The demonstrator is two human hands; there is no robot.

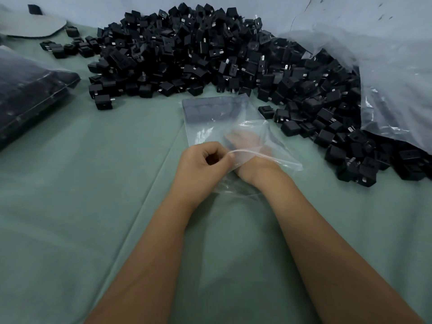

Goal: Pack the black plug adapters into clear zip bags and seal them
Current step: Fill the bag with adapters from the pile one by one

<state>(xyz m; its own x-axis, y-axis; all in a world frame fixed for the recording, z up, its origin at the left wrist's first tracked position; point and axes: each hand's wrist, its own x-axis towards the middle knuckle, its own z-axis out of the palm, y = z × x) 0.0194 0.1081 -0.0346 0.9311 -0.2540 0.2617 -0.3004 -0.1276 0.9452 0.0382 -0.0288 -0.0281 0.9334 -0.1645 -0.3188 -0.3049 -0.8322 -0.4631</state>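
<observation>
A clear zip bag (210, 127) lies on the green cloth in front of me, its mouth toward me. A row of black adapters (205, 112) shows dimly at its far end. My left hand (201, 162) pinches the near rim of the bag's mouth and lifts it. My right hand (243, 141) is inside the bag up to the wrist, blurred by the plastic; whether it holds anything I cannot tell. A big heap of loose black plug adapters (187, 50) lies beyond the bag.
More adapters spill from a large plastic sack (397, 90) at the right. A filled bag of adapters (28, 90) lies at the left edge. A grey cardboard sheet (30, 26) sits at the far left. Green cloth (70, 206) covers the table.
</observation>
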